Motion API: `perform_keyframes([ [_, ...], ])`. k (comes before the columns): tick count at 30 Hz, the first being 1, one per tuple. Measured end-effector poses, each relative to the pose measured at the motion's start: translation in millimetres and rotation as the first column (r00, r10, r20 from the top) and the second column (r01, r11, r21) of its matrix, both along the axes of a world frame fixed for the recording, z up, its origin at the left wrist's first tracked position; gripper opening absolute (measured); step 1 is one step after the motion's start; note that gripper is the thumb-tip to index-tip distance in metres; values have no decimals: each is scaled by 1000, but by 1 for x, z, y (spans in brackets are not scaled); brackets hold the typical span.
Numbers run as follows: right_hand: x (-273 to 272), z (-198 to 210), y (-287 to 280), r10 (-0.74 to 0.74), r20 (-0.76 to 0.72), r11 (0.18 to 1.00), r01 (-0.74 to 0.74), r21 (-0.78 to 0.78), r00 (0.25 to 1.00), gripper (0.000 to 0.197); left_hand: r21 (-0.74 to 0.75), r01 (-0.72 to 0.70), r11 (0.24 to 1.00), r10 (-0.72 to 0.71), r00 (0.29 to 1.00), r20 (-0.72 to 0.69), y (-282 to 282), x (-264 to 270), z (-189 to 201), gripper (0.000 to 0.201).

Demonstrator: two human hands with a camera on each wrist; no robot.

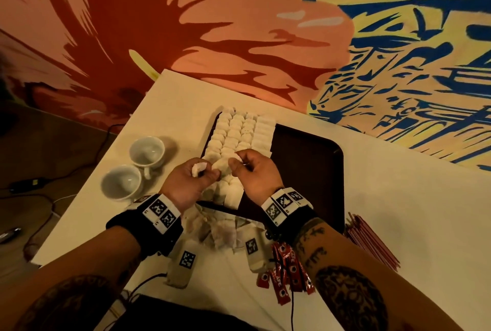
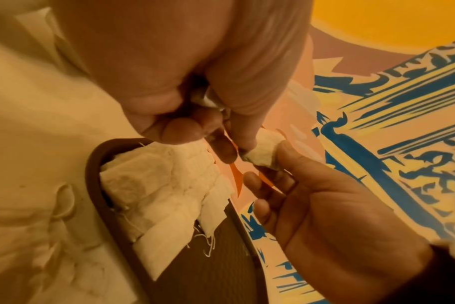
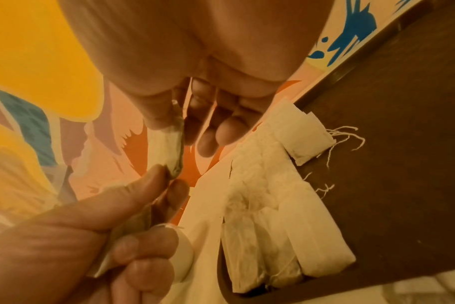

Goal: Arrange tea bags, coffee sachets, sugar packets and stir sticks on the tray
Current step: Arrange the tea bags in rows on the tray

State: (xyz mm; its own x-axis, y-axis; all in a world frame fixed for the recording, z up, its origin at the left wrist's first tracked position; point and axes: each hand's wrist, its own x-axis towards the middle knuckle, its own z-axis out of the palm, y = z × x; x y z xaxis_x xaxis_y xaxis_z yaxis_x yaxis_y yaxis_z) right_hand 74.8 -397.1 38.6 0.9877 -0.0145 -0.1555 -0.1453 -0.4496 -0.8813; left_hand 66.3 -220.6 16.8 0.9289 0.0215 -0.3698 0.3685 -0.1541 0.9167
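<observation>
A dark brown tray (image 1: pixel 305 160) lies on the white table, its left part filled with rows of white tea bags (image 1: pixel 236 131). Both hands hover over the near end of those rows. My right hand (image 1: pixel 239 162) pinches the top of one tea bag (image 3: pixel 169 146) between thumb and finger. The left hand (image 1: pixel 204 171) pinches the same tea bag's (image 2: pixel 262 152) other end and also holds a crumpled white bag (image 1: pixel 198 168) in its curled fingers. The tray's right part (image 3: pixel 403 144) is bare.
Two white cups (image 1: pixel 147 151) (image 1: pixel 122 182) stand left of the tray. Loose tea bags (image 1: pixel 223 232) lie at the near table edge under my wrists. Red coffee sachets (image 1: pixel 287 267) and a bundle of red stir sticks (image 1: pixel 372 240) lie to the right.
</observation>
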Motion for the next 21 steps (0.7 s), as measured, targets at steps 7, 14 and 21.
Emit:
perform_keyframes([
  [7, 8, -21, -11, 143, -269, 937, -218, -274, 953, 28, 378, 68, 923, -35, 995, -92, 23, 7, -34, 16],
  [14, 11, -35, 2, 268, -427, 804, -445, -396, 864, 18, 569, 172, 804, -67, 977, -201, 25, 6, -52, 38],
  [21, 21, -42, 10, 222, -439, 796, -422, -434, 871, 17, 422, 64, 904, 11, 985, -173, 23, 13, -43, 15],
])
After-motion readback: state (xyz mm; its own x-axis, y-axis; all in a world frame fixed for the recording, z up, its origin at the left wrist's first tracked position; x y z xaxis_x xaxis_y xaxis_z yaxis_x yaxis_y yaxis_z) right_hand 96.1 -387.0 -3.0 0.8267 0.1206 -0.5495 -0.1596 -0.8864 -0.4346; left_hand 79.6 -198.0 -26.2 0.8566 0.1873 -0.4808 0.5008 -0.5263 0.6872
